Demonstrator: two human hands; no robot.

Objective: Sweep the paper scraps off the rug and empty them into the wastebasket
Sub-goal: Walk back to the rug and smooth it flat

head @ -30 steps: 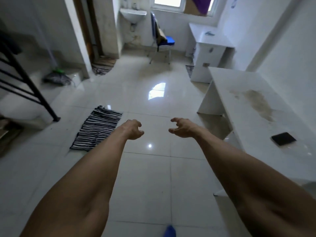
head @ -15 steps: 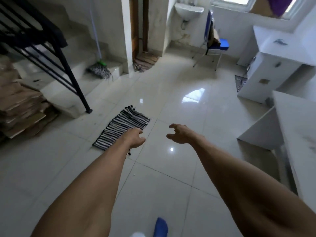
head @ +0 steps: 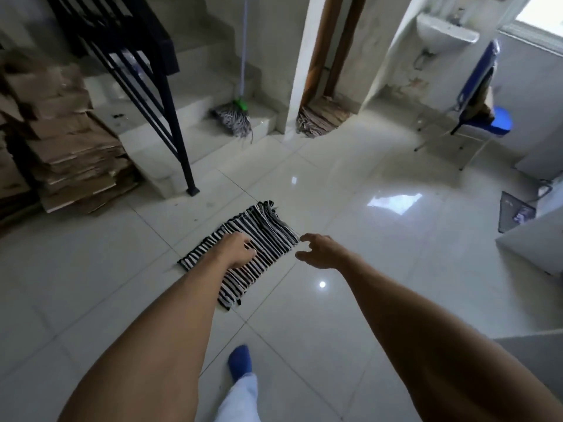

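Rug (head: 259, 239), just the one, black and white stripes, lying flat and at an angle on the shiny tiled floor (head: 350, 315) close to the foot of the black stair railing (head: 170, 129). Can't make out any paper scraps on it from here. Two hands out in front: left hand (head: 239, 249) is over the rug with fingers loosely curled, right hand (head: 320, 251) just past the rug's right edge, fingers spread and bent. Both are empty. One mop (head: 234, 117) leans on the step behind, one stack of flattened cardboard (head: 73, 156) sits on the left, one blue chair (head: 484, 114) under the one sink (head: 441, 32). One blue shoe (head: 240, 362) at the bottom.
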